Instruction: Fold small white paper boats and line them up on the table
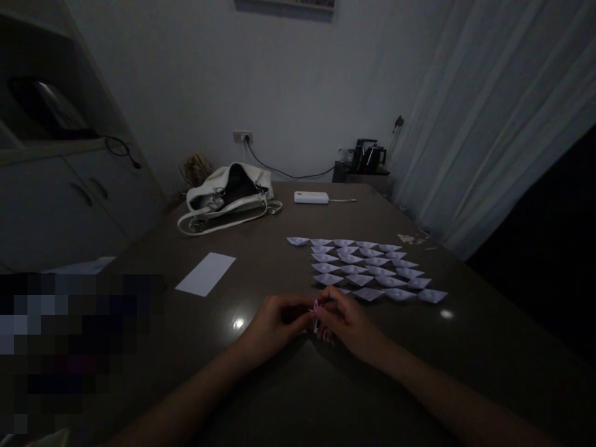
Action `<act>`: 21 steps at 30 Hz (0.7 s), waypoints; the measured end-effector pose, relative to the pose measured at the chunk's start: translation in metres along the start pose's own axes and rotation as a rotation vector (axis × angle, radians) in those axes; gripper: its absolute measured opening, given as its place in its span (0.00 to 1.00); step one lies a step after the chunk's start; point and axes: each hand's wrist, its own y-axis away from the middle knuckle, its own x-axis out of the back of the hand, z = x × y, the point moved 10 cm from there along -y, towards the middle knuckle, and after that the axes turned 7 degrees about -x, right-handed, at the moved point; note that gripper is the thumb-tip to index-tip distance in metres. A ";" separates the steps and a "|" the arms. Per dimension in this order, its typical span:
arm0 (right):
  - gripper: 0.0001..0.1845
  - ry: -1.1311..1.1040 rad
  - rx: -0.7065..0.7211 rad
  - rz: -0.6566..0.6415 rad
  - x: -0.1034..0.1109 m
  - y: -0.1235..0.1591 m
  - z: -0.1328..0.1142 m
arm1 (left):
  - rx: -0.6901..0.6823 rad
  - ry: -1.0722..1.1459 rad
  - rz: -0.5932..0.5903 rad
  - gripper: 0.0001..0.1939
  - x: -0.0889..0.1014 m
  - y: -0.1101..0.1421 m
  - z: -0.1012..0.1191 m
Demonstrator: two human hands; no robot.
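Between my two hands, above the near middle of the table, is a small folded white paper (316, 315), seen nearly edge-on. My left hand (279, 323) pinches it from the left with thumb and fingers. From the right, my right hand (347, 320) grips the same paper, thumb against it and the other fingers curled behind. Fingers cover much of its shape. Just beyond my right hand, several folded paper boats (375, 262) stand in rows. A flat white sheet of paper (206, 274) lies on the table to the left.
A white handbag (228, 202) sits at the table's far left. Near the far edge lies a white power bank (311, 197) with a short cable. Paper scraps (412, 238) are by the right edge. A black kettle (372, 156) stands on a cabinet behind the table (274, 248).
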 end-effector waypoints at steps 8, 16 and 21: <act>0.09 0.137 0.020 -0.006 -0.002 0.004 -0.004 | -0.015 0.070 0.023 0.12 0.000 0.001 0.006; 0.11 0.104 0.014 -0.029 -0.004 0.009 -0.005 | -0.011 -0.002 0.002 0.09 -0.002 0.001 0.010; 0.09 0.060 0.017 -0.034 -0.004 0.010 -0.005 | -0.009 -0.010 -0.007 0.10 -0.002 0.001 0.013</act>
